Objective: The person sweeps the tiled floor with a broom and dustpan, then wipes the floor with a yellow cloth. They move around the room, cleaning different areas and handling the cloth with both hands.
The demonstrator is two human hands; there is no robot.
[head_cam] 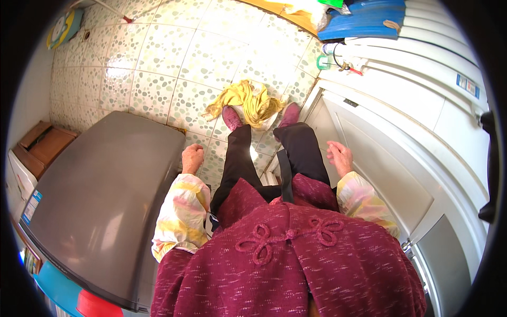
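My left hand (193, 158) hangs loosely curled and holds nothing, beside the edge of a tall grey appliance (107, 194). On the other side, my right hand (340, 156) is empty, its fingers slightly bent and partly apart, near a white panelled door (380, 158). Patterned sleeve covers reach down to both wrists. A crumpled yellow cloth (253, 101) lies on the tiled floor (158, 59), in front of and between my dark red shoes (231, 118). Whether my feet press on the cloth cannot be told.
A white radiator (412, 59) with a red-handled valve (354, 70) runs along the right wall, a blue sheet (364, 20) over it. A green-and-clear container (323, 62) sits by the pipe. Brown boxes (49, 144) stand left, behind the appliance. A yellow-and-blue object (65, 29) lies far left.
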